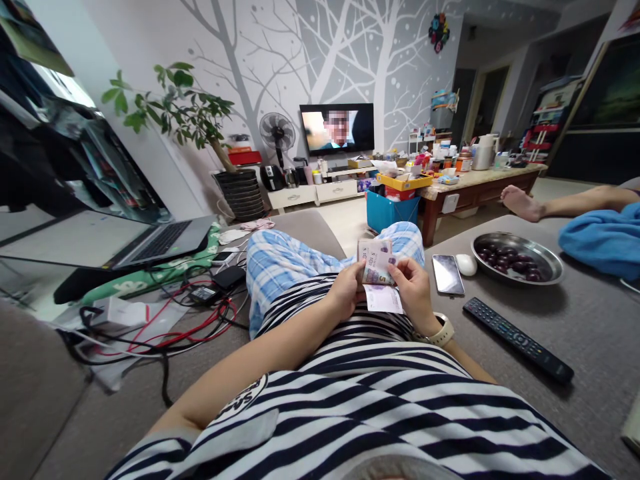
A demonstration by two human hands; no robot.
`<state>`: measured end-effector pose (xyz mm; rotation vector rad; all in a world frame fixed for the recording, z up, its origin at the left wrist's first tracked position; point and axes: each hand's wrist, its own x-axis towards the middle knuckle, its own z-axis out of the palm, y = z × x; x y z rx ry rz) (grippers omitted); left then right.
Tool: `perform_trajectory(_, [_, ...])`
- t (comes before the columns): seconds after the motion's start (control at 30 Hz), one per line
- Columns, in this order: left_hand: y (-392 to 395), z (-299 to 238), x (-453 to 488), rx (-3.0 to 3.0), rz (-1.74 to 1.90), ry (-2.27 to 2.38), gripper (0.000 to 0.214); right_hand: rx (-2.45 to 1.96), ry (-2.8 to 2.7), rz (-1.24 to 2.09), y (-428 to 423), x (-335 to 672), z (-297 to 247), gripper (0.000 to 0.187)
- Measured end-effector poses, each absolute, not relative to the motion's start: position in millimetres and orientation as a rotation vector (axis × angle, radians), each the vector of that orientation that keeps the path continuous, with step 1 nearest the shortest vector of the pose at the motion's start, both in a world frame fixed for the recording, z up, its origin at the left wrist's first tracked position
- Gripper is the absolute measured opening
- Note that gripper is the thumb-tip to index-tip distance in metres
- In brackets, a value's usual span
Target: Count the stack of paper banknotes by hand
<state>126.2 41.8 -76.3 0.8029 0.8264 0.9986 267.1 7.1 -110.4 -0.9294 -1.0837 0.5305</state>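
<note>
I lie back on a grey sofa in a striped shirt and blue plaid trousers. Both my hands meet over my lap on a small stack of banknotes [376,260]. My left hand [346,289] is closed on the left edge of the stack. My right hand [413,285], with a pale watch at its wrist, pinches the right side, and one note [384,300] hangs down below the fingers.
On the sofa to my right lie a phone [448,274], a white mouse [467,265], a black remote [518,340] and a steel bowl of dark fruit [517,257]. Another person's bare foot [520,203] rests near a blue cloth [603,240]. An open laptop [160,244] and tangled cables [200,320] sit left.
</note>
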Motion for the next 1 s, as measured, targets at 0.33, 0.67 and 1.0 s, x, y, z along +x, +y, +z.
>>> perform_trajectory(0.33, [36.9,-58.6,121.1,0.793,0.949,0.883,0.029,-0.894,-1.086,0.556,7.6,266.3,-108.5,0.036])
perform_trajectory(0.67, [46.1,-77.4,127.0,0.820,1.025,0.770,0.026,-0.891,-1.153,0.479,3.1,265.0,-112.6,0.028])
perform_trajectory(1.0, [44.4,-75.6,123.1,0.741,1.051,0.726,0.026,-0.821,-1.220,0.480,-5.6,262.5,-111.0,0.027])
